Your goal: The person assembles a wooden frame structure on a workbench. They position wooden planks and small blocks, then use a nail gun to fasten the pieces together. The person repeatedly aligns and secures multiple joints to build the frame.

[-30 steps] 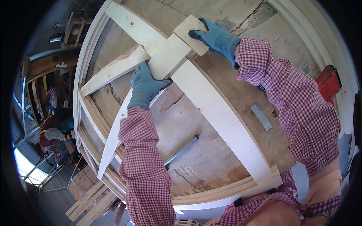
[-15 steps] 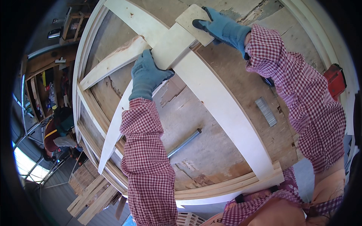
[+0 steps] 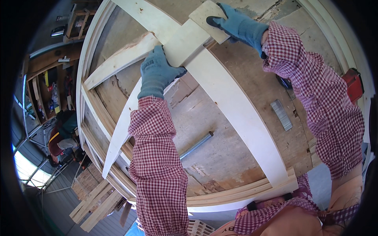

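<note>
My left hand (image 3: 159, 74), in a blue-grey glove, grips the near left edge of a pale rectangular wooden panel (image 3: 187, 42). Its thumb and fingers spread along the panel's two sides. My right hand (image 3: 243, 31), gloved alike, is closed on a small pale wooden block (image 3: 208, 20) that meets the panel's far right edge. The thumb lies on top of the block; the fingers beneath are mostly hidden. The panel sits across a long white slat (image 3: 240, 118) of a curved wooden frame (image 3: 236, 196). A shorter wooden slat (image 3: 122, 61) ends beside my left fingers.
Under the frame is a worn plywood surface (image 3: 224, 153) bearing a metal rod (image 3: 197, 145) and a strip of staples (image 3: 281, 115). A red tool (image 3: 353, 84) stands at the right rim. Planks (image 3: 94, 204) are stacked lower left, near another person (image 3: 61, 137).
The whole view has shifted slightly, so frame and hands appear a little further right. Both hands keep their hold on the panel and the block.
</note>
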Motion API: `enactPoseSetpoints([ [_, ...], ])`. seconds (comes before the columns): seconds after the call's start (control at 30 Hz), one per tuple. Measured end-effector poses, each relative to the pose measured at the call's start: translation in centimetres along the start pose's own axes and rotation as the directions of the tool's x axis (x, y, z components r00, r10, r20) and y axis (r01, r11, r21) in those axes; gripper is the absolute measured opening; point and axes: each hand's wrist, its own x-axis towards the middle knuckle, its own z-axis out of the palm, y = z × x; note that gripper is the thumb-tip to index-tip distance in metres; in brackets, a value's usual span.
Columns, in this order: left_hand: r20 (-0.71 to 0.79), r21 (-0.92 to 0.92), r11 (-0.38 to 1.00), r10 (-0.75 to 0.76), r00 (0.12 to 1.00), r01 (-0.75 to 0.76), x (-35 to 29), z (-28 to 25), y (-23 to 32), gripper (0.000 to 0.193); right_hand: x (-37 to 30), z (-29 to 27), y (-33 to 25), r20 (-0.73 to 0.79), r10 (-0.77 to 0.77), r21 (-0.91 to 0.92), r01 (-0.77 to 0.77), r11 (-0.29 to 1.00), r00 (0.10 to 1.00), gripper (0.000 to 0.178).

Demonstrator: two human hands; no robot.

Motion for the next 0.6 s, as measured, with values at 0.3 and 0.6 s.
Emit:
enactPoseSetpoints([
  [0.3, -0.025, -0.031, 1.000, 0.001, 1.000, -0.002, 0.2, 0.7, 0.1, 0.084, 0.2, -0.2, 0.6, 0.002, -0.020, 0.059, 0.020, 0.998, 1.000, 0.055],
  [0.6, 0.014, 0.003, 0.998, -0.058, 0.998, 0.058, 0.2, 0.7, 0.6, 0.089, 0.9, 0.0, 1.5, -0.045, -0.119, -0.178, 0.109, 0.978, 0.992, 0.067],
])
